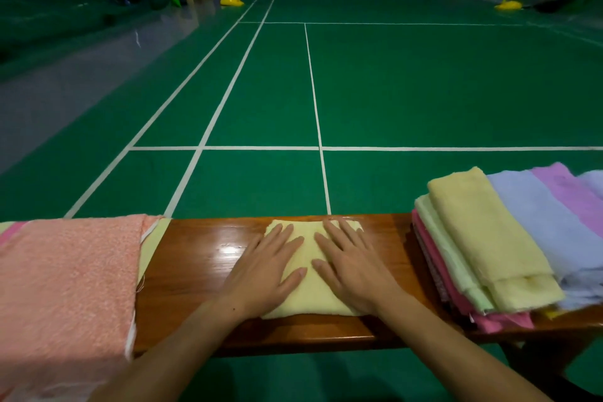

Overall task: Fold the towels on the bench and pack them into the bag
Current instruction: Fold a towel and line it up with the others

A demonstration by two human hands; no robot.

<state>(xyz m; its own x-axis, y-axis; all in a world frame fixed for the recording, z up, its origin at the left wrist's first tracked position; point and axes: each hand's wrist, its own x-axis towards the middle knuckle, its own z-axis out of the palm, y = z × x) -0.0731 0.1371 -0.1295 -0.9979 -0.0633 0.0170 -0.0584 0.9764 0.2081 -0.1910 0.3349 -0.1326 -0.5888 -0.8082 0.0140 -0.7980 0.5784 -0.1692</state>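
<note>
At the left end of the wooden bench (pixel 195 258), a peach towel (pixel 65 284) lies spread out and hangs over the near edge, with a pale green towel (pixel 156 235) showing beneath its right border. These appear unfolded.

At the centre, a folded yellow towel (pixel 308 290) lies flat on the bench. The left hand (pixel 261 274) rests on its left half, fingers straight and spread, palm down, gripping nothing. The right hand (pixel 352 271) lies likewise on the right half, fingers extended, pressing rather than grasping. The thumbs nearly meet over the middle of the cloth.

At the right end stands a stack of towels (pixel 489 248): yellow on top, pale green and pink below, with blue and lilac ones beside it further right. No bag is in view.

Assessment: the step in hand is the flattening of the fold. To do it well, the palms should sweep outward from the middle toward the edges, driving out trapped air and setting the crease, while the corners are kept square. Pressure should be even; a lopsided push would likely skew the layers and make the bundle awkward to pack.
</note>
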